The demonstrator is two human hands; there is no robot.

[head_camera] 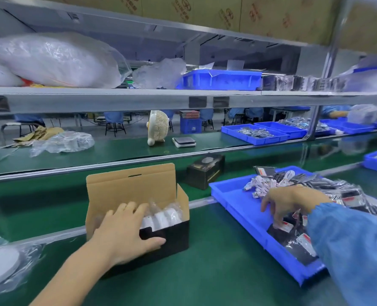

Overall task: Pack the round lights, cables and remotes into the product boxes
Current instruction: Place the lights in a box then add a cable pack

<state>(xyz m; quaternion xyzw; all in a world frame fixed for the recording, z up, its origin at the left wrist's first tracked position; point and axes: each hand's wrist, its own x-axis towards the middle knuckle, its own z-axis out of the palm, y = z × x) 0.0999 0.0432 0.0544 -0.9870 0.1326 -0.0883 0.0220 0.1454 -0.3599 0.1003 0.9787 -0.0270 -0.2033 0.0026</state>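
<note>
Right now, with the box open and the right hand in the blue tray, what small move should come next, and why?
Probably the right hand closes on one bagged remote under its fingertips and lifts it out of the blue tray. The open product box already shows bagged white round lights inside, and the left hand grips its front wall, steadying it. Cables lie farther back.

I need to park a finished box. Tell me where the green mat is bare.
Bare mat lies between the open box and the blue tray, and in front of both toward the near edge. Left is crowded by bagged round lights; the tray's right half is heaped with cables and packets.
</note>
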